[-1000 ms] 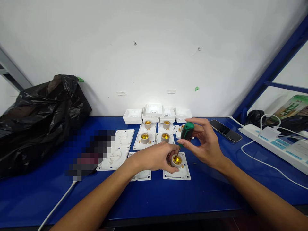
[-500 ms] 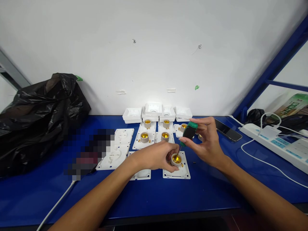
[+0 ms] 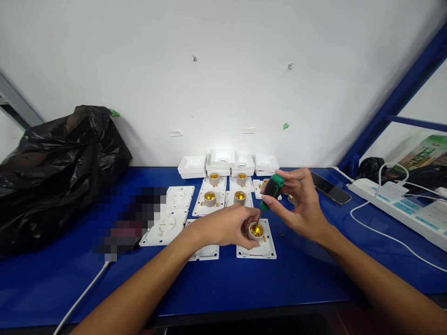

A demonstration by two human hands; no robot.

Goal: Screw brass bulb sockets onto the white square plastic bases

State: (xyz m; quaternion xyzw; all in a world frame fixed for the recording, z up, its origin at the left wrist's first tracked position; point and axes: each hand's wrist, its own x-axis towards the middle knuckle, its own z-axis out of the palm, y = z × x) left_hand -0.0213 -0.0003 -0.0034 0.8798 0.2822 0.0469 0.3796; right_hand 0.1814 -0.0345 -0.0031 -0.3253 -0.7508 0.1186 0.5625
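Note:
My right hand [image 3: 296,197] grips a green and black screwdriver [image 3: 271,191], tilted with its shaft going down into a lamp socket [image 3: 256,231]. That socket has a gold-coloured threaded inside and a pale round wall. It sits on a square white plate [image 3: 267,251] lying on the table. My left hand [image 3: 237,226] is closed around the socket's left side, thumb at the front and fingers behind. The screwdriver's tip is inside the socket, and its exact contact cannot be made out. A small dark screw [image 3: 282,235] lies right of the plate.
Behind my hands stand several plates with sockets [image 3: 210,199] and white covers [image 3: 222,158] against the wall. Bare white plates [image 3: 164,225] lie left. A phone [image 3: 331,188] and power strip [image 3: 401,204] are at right, a black plastic bag [image 3: 66,172] at left, on the blue table [image 3: 216,293].
The screwdriver handle has turned slightly, and my right fingers have shifted around it. My left hand, the socket and its plate stay in place.

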